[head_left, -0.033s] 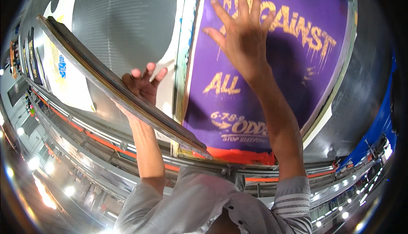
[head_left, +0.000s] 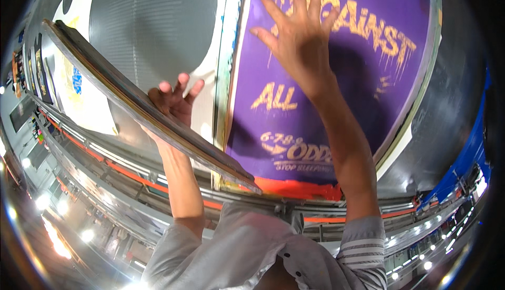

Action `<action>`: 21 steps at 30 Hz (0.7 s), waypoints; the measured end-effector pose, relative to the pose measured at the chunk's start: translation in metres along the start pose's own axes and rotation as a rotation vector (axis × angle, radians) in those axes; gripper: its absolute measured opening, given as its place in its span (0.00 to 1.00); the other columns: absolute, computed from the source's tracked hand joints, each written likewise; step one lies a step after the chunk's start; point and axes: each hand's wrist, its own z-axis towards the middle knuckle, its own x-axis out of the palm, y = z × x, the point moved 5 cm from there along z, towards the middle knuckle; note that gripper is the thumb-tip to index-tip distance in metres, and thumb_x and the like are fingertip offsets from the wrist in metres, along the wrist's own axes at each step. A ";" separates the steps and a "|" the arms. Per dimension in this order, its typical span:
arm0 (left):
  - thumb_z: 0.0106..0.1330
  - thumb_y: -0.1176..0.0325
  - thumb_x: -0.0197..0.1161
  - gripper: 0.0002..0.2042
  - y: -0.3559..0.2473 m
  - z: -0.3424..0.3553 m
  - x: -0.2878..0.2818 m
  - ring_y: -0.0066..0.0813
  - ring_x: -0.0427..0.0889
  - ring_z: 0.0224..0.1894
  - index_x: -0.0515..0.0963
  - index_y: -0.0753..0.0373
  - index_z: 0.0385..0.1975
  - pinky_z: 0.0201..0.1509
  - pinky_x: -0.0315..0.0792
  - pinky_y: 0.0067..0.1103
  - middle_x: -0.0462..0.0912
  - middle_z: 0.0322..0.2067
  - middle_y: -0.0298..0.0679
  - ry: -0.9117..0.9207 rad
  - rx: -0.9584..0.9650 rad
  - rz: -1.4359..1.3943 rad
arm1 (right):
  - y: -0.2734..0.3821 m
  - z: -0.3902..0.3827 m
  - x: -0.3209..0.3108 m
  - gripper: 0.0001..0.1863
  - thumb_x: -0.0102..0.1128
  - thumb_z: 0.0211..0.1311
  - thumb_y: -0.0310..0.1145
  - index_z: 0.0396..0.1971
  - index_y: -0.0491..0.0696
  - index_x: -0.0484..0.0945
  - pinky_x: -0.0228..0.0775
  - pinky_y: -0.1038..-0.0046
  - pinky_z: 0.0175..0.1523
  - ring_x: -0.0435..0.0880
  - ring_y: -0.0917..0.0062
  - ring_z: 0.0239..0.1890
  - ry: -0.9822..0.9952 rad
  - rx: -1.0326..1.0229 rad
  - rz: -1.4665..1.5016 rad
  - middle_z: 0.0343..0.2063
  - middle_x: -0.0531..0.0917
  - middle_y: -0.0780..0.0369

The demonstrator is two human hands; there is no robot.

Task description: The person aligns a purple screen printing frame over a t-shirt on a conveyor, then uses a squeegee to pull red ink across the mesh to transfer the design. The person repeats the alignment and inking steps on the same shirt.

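Note:
My left hand [head_left: 176, 103] holds a long squeegee-like bar [head_left: 105, 79], which slants from upper left to lower centre; some fingertips rise free behind it. My right hand [head_left: 302, 35], fingers spread, lies on or just over a purple printing screen [head_left: 400, 106] with pale orange lettering; I cannot tell how firmly it touches. Along the screen's near edge runs a band of red ink [head_left: 294, 187], beside the bar's lower end.
Grey platen boards [head_left: 147, 21] flank the screen. A white sheet [head_left: 94, 116] with a yellow and blue print lies at the left. Metal rails with orange strips [head_left: 323, 219] run along the near side. A blue sheet [head_left: 468, 132] shows at far right.
Both hands, the bar and the screen sit very slightly higher in the picture. Their grip and pose look the same.

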 end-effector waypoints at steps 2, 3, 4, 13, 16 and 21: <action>0.68 0.50 0.61 0.17 -0.007 -0.007 0.003 0.34 0.65 0.70 0.80 0.43 0.54 0.74 0.60 0.46 0.77 0.60 0.18 0.033 -0.010 -0.004 | 0.000 -0.009 -0.006 0.30 0.71 0.52 0.54 0.57 0.64 0.79 0.50 0.29 0.63 0.62 0.45 0.67 -0.044 -0.010 -0.036 0.64 0.68 0.51; 0.67 0.51 0.62 0.16 -0.011 -0.014 0.002 0.33 0.64 0.70 0.81 0.43 0.53 0.75 0.59 0.46 0.77 0.60 0.18 0.048 -0.001 0.000 | 0.002 -0.017 -0.006 0.29 0.70 0.53 0.52 0.57 0.63 0.79 0.52 0.31 0.63 0.62 0.46 0.67 -0.041 -0.035 -0.028 0.64 0.68 0.51; 0.67 0.51 0.62 0.16 -0.017 -0.019 0.001 0.33 0.64 0.70 0.81 0.42 0.53 0.75 0.58 0.45 0.77 0.60 0.17 0.063 0.007 0.006 | 0.005 -0.029 -0.006 0.29 0.70 0.54 0.51 0.57 0.62 0.79 0.52 0.33 0.64 0.62 0.46 0.67 -0.014 -0.053 -0.021 0.64 0.68 0.51; 0.65 0.61 0.66 0.15 -0.036 -0.114 -0.007 0.45 0.62 0.71 0.73 0.59 0.19 0.75 0.55 0.53 0.78 0.60 0.31 -0.024 0.127 -0.222 | 0.050 -0.199 -0.043 0.28 0.72 0.53 0.40 0.57 0.59 0.78 0.52 0.37 0.68 0.58 0.48 0.71 0.323 -0.033 0.120 0.68 0.63 0.51; 0.65 0.62 0.66 0.16 -0.030 -0.148 -0.013 0.46 0.63 0.71 0.71 0.60 0.18 0.75 0.54 0.55 0.79 0.60 0.33 -0.045 0.145 -0.305 | 0.066 -0.243 -0.051 0.30 0.72 0.52 0.42 0.58 0.60 0.76 0.51 0.35 0.68 0.55 0.46 0.72 0.390 -0.024 0.130 0.69 0.61 0.51; 0.65 0.63 0.67 0.18 -0.023 -0.191 -0.017 0.47 0.63 0.71 0.69 0.60 0.16 0.75 0.52 0.57 0.79 0.60 0.34 -0.066 0.164 -0.385 | 0.086 -0.269 -0.051 0.31 0.71 0.55 0.45 0.61 0.63 0.76 0.48 0.33 0.67 0.52 0.43 0.73 0.420 0.012 0.149 0.71 0.57 0.50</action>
